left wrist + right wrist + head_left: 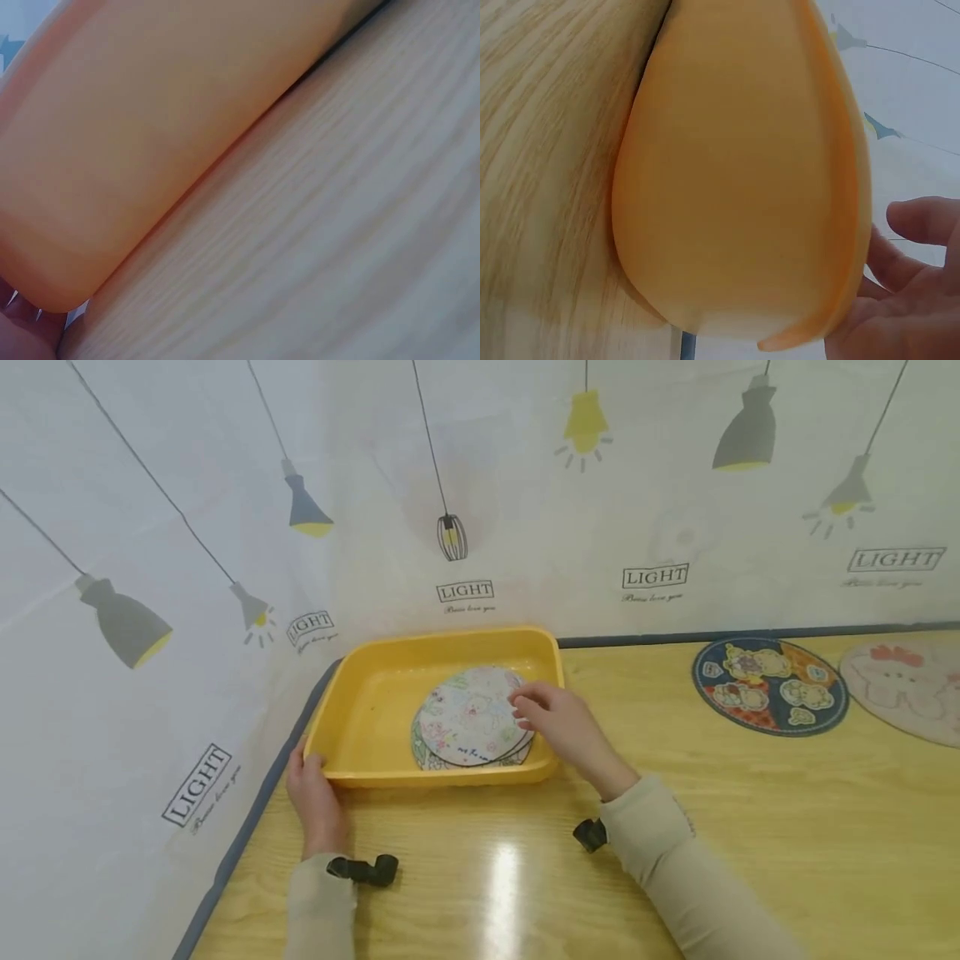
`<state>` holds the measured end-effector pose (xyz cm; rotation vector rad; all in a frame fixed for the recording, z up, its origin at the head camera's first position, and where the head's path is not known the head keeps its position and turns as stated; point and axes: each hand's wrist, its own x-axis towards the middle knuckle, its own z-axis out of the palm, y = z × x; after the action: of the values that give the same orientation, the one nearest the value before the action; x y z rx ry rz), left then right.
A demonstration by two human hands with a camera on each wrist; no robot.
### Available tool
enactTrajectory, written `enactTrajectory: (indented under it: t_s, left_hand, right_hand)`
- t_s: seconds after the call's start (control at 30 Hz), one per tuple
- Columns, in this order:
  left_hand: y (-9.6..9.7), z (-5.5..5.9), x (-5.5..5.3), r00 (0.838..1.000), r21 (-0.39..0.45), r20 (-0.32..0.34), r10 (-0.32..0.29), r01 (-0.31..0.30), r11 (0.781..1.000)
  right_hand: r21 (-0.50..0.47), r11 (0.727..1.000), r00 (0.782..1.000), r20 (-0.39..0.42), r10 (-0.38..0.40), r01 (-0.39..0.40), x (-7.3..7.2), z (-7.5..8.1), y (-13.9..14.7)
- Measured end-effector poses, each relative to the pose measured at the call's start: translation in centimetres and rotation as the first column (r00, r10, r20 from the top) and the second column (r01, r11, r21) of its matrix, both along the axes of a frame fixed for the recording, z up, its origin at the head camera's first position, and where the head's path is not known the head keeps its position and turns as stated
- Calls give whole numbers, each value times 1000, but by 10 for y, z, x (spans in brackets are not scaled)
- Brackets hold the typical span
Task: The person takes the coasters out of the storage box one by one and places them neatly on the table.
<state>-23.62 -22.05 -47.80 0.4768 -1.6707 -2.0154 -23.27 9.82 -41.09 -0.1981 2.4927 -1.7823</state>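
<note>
A yellow plastic tray (pixel 367 693) with raised sides stands on the wooden table. Inside it, towards the right, several round printed mats lie overlapped, the topmost a pale mat (pixel 472 714) with coloured drawings. My left hand (pixel 315 797) holds the tray at its front left corner, thumb at the rim; in the left wrist view the tray wall (pixel 150 142) mostly hides the fingers. Over the tray's right side reaches my right hand (pixel 558 727), its fingertips by the pale mat's right edge. The right wrist view shows the thumb (pixel 922 219) apart from the fingers, with nothing between them.
Right of the tray, a dark blue round mat (pixel 772 689) with cartoon figures lies beside a pink round mat (pixel 911 685). A white cloth wall (pixel 540 535) printed with lamps rises behind and to the left. Black straps with mounts (pixel 367 870) circle both wrists.
</note>
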Motion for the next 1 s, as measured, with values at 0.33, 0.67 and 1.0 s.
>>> enactTrajectory:
  t_s: [0.33,0.67,1.0]
  left_hand:
    - [-2,1,1,1000,34,-7,-14,14,999]
    - [0,2,0,999,44,-28,-15,16,999]
    - [0,1,-1,999,65,-39,-8,10,998]
  right_hand:
    - [265,964,995,-98,3,23,4,-2,-6]
    - [522,852,960,-259,105,47,2,-9,-13]
    - [727,675,913,-351,206,127,6,-18,-24]
